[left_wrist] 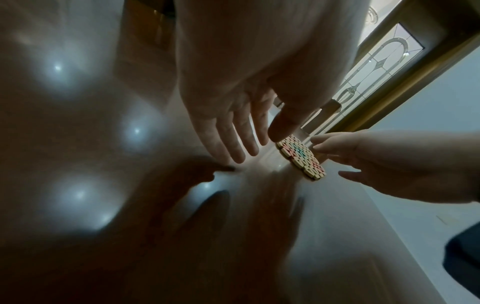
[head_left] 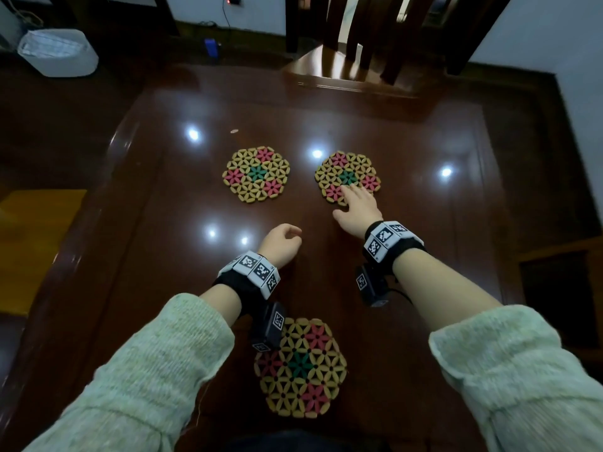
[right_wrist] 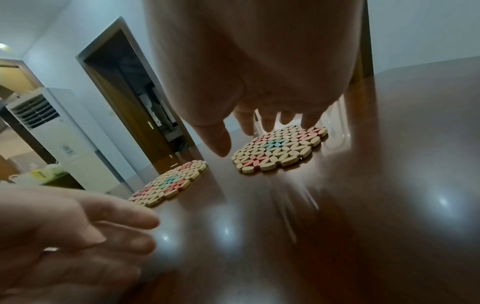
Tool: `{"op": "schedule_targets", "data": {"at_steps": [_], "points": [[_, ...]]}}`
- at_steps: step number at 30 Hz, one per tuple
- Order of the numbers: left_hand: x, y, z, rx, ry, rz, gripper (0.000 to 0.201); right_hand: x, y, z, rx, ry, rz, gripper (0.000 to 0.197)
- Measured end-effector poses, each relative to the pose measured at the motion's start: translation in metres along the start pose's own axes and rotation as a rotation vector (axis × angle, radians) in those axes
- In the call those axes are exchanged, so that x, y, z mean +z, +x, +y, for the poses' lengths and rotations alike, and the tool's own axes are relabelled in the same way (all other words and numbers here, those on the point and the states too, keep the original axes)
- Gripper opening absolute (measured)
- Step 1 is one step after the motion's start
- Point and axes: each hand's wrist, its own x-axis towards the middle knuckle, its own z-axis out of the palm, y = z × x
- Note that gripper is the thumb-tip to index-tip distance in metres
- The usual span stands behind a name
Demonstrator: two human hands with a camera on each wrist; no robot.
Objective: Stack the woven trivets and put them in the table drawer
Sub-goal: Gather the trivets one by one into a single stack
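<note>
Three hexagonal woven trivets with pink and green flower patterns lie flat and apart on the glossy dark table [head_left: 424,288]. One is far left [head_left: 256,173], one far right [head_left: 347,177], one near me [head_left: 301,367]. My right hand [head_left: 350,203] reaches over the near edge of the far right trivet [right_wrist: 278,150] with straight fingers [right_wrist: 270,121]; whether they touch it is unclear. My left hand [head_left: 287,238] hovers over bare table between the trivets, relaxed and holding nothing. The far left trivet [right_wrist: 168,183] shows beside it. No drawer is in view.
A wooden chair [head_left: 359,44] stands against the table's far edge. A white bin [head_left: 57,52] sits on the floor at far left, and a yellow object [head_left: 39,203] lies below the table's left side. A small speck [head_left: 233,131] lies on the table.
</note>
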Motion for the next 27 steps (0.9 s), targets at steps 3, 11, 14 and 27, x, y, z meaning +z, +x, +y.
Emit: {"op": "schedule_targets", "data": {"at_steps": [3,11,14,27], "points": [[0.001,0.007,-0.008,-0.035,-0.055,-0.021,0.026,0.001,0.012,0.001,0.039,-0.103,-0.039,0.066],[0.004,0.013,0.001,-0.172,-0.343,0.072,0.033,0.025,-0.023,-0.008,0.051,-0.013,0.074,0.035],[0.000,0.012,0.002,-0.222,-0.410,0.174,0.045,0.035,-0.045,-0.013,0.053,0.008,0.067,0.031],[-0.011,-0.008,0.003,-0.345,-0.440,0.220,0.034,0.040,-0.061,-0.001,0.342,0.533,0.013,0.066]]}}
